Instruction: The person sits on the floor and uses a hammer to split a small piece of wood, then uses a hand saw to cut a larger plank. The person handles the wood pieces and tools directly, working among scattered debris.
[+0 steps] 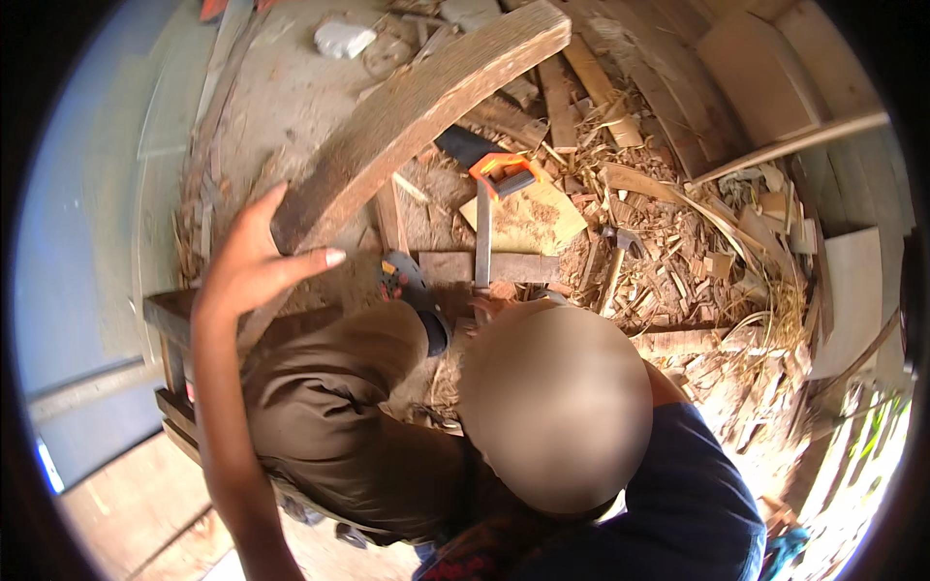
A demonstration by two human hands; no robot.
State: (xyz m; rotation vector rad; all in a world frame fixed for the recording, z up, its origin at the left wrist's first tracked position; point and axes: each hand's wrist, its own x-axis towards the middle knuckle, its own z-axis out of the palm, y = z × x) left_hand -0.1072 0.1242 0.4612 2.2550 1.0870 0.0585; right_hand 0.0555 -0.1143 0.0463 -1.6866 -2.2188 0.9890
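Note:
My left hand [254, 254] grips the near end of a thick, rough wooden beam [426, 111], its thumb and forefinger on either side. The beam slants up and away to the right. A dark blue sleeve [707, 484] comes in from the lower right, and its forearm passes behind a blurred round patch [557, 407]. Just beyond the patch shows part of what looks like my right hand [496, 308], fingers mostly hidden, by the lower end of a grey metal strip [483, 237]. A handsaw [504, 176] with an orange and black handle lies on a pale wood piece [542, 221].
A hammer [616, 261] with a wooden handle lies among wood chips [678, 266] on the right. Brown trousers [329, 407] and a shod foot [407, 281] occupy the left centre. A wooden bench [174, 315] stands by the blue wall [87, 242]. Boards [756, 73] lean at upper right.

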